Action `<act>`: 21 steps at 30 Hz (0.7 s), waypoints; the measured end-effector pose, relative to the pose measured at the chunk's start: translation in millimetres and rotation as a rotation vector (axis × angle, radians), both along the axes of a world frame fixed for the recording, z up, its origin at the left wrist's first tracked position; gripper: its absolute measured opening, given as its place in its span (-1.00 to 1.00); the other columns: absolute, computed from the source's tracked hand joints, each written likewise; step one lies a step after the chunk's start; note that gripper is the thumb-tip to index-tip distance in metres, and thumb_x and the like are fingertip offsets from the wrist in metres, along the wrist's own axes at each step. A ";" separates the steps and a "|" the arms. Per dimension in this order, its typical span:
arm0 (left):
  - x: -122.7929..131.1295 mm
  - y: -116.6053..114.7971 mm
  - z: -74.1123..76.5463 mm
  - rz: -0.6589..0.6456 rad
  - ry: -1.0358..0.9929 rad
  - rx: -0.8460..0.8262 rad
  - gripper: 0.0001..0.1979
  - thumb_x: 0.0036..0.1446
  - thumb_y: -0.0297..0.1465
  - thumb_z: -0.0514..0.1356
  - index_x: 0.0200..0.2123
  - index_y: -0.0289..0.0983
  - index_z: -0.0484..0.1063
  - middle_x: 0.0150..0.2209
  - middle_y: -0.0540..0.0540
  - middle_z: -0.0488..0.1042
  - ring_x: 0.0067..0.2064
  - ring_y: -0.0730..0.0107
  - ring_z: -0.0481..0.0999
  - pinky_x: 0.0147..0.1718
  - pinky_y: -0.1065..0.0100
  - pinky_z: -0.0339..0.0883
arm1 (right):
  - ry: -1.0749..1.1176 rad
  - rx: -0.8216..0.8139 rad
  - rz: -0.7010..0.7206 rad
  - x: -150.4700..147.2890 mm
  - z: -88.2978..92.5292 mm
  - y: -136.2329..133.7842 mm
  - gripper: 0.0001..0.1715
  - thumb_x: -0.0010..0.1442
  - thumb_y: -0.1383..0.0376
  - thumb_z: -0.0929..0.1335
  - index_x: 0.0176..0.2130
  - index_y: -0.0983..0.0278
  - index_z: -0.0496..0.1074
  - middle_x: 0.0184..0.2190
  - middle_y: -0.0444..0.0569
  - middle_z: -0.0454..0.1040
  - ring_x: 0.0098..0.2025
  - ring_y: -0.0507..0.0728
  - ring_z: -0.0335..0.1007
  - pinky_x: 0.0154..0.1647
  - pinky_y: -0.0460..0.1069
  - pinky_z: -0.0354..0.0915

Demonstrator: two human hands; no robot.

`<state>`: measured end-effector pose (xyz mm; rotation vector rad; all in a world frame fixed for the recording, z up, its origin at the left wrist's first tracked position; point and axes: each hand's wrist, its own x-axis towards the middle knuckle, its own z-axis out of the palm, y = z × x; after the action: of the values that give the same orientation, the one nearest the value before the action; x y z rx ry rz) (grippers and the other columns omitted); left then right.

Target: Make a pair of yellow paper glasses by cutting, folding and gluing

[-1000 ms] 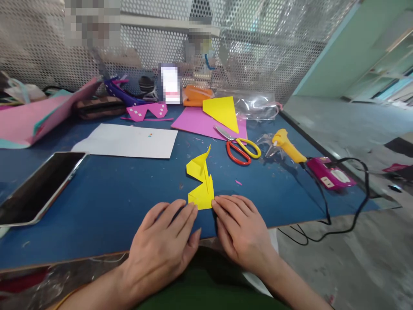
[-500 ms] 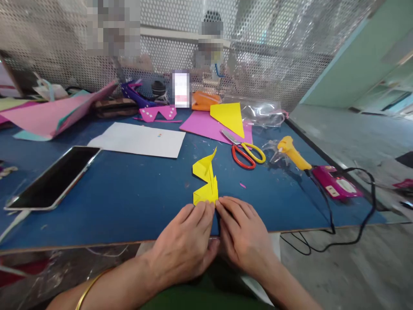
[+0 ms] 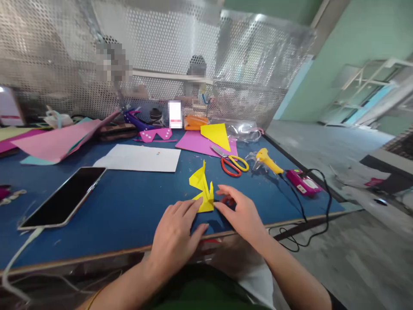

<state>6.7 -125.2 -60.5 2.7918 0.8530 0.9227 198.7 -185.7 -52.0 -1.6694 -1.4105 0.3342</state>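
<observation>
A yellow glasses-shaped cut-out point(image 3: 206, 196) lies on the blue table close to its front edge, with narrow strips along its right side standing partly up. My left hand point(image 3: 177, 230) rests fingertips on its lower left part, pressing it to the table, the fingers stretched and the thumb apart. At the lower right corner is my right hand point(image 3: 238, 211), its thumb by the paper's edge and its index finger raised away from the thumb. Nothing shows between those fingers. Beyond the hands lie scissors point(image 3: 232, 165) with one red and one yellow handle.
A yellow glue gun point(image 3: 269, 160) and a magenta power box point(image 3: 303, 181) with black cables occupy the right side. Leftward are a phone point(image 3: 64, 196) on a charging cable and a white sheet point(image 3: 145, 158). Pink glasses point(image 3: 155, 135) and a yellow sheet point(image 3: 217, 134) lie farther back.
My right hand has spread its fingers and lifted partly off the cut-out. My left hand has shifted to its lower left side. The camera view has tilted up and turned right.
</observation>
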 end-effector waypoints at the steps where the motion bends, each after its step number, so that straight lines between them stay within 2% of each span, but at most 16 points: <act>1: 1.1 1.9 0.1 0.010 -0.005 -0.020 -0.51 0.17 -0.39 0.24 0.17 -0.30 0.34 -0.02 -0.21 0.56 -0.06 0.06 0.55 -0.13 0.07 0.42 | 0.005 -0.007 0.020 -1.4 2.7 5.4 -0.74 0.19 0.29 0.41 -0.08 0.20 0.51 -0.22 -0.06 0.63 -0.31 0.11 0.56 -0.23 0.00 0.47; 3: 3.2 5.8 1.3 0.036 -0.005 -0.094 -0.50 0.14 -0.44 0.24 0.18 -0.26 0.34 -0.04 -0.18 0.59 -0.12 0.11 0.58 -0.16 0.12 0.43 | 0.004 -0.012 0.056 -8.5 5.9 12.6 -0.91 0.16 0.36 0.40 -0.27 0.20 0.53 -0.39 -0.15 0.61 -0.39 0.07 0.55 -0.34 -0.07 0.43; 5: 4.2 9.6 3.4 0.066 0.000 -0.187 -0.49 0.12 -0.47 0.21 0.17 -0.21 0.36 -0.06 -0.13 0.61 -0.20 0.20 0.60 -0.24 0.23 0.44 | -0.008 -0.003 0.071 -20.3 6.2 14.2 -0.89 0.17 0.40 0.38 -0.37 0.21 0.50 -0.49 -0.19 0.58 -0.44 0.05 0.53 -0.41 -0.12 0.39; 8: 1.7 15.0 8.6 0.066 0.008 -0.244 -0.52 0.11 -0.50 0.17 0.13 -0.16 0.40 -0.17 -0.04 0.64 -0.31 0.34 0.60 -0.39 0.39 0.39 | -0.047 0.036 0.077 -38.0 5.0 9.4 -0.85 0.23 0.40 0.33 -0.32 0.21 0.49 -0.44 -0.18 0.60 -0.40 0.04 0.55 -0.40 -0.13 0.38; 10: -2.1 19.1 14.3 0.042 0.019 -0.260 -0.62 0.11 -0.50 0.16 0.00 -0.15 0.49 -0.30 0.02 0.63 -0.38 0.40 0.58 -0.46 0.45 0.33 | -0.096 0.077 0.072 -41.5 6.9 7.0 -0.84 0.27 0.38 0.31 -0.27 0.19 0.49 -0.36 -0.14 0.62 -0.33 0.07 0.57 -0.31 -0.10 0.41; 13: -8.4 28.1 26.7 0.015 0.029 -0.258 -0.79 0.12 -0.49 0.14 -0.24 -0.17 0.54 -0.40 0.04 0.57 -0.39 0.41 0.54 -0.46 0.45 0.28 | -0.191 0.161 -0.018 -27.5 17.6 12.8 -0.82 0.28 0.32 0.30 -0.14 0.21 0.48 -0.21 0.03 0.60 -0.15 0.20 0.54 -0.08 0.07 0.41; 15: -11.6 36.8 36.1 0.018 0.026 -0.252 -0.80 0.13 -0.47 0.11 -0.27 -0.18 0.54 -0.39 0.03 0.56 -0.37 0.41 0.53 -0.43 0.44 0.27 | -0.252 0.202 -0.101 -8.8 28.9 23.2 -0.58 0.22 0.28 0.36 0.08 0.30 0.39 0.02 0.24 0.48 0.09 0.36 0.40 0.13 0.28 0.28; 16: -12.8 42.0 40.5 0.024 0.025 -0.250 -0.79 0.14 -0.46 0.10 -0.26 -0.18 0.53 -0.39 0.03 0.55 -0.37 0.41 0.52 -0.42 0.43 0.27 | -0.282 0.208 -0.109 1.1 34.8 29.4 -0.46 0.18 0.27 0.40 0.13 0.32 0.35 0.14 0.30 0.39 0.21 0.42 0.28 0.22 0.36 0.16; 17: -13.8 47.4 44.4 0.031 0.025 -0.250 -0.79 0.15 -0.45 0.09 -0.25 -0.18 0.53 -0.39 0.03 0.55 -0.38 0.41 0.51 -0.41 0.43 0.27 | -0.314 0.195 -0.073 10.5 40.2 35.8 -0.44 0.13 0.27 0.45 0.12 0.29 0.37 0.17 0.28 0.36 0.24 0.43 0.23 0.25 0.37 0.11; 19: -15.6 58.5 50.1 0.045 0.030 -0.248 -0.79 0.16 -0.44 0.07 -0.30 -0.20 0.52 -0.38 0.00 0.55 -0.36 0.39 0.51 -0.39 0.41 0.28 | -0.363 0.140 0.067 25.3 48.0 47.8 -0.57 0.05 0.28 0.51 -0.06 0.18 0.48 0.03 0.08 0.50 0.13 0.33 0.39 0.21 0.27 0.22; 21: -17.8 68.4 52.9 0.057 0.044 -0.255 -0.79 0.14 -0.43 0.06 -0.34 -0.21 0.51 -0.34 -0.02 0.56 -0.33 0.36 0.52 -0.37 0.39 0.29 | -0.380 0.085 0.149 33.6 50.3 57.8 -0.61 0.04 0.29 0.52 -0.09 0.16 0.48 -0.06 0.00 0.54 -0.01 0.24 0.49 0.09 0.18 0.35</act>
<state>-11.1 -56.8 -7.6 2.5898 0.9841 0.7054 232.3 -128.0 -1.7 -1.6176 -1.8078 0.0364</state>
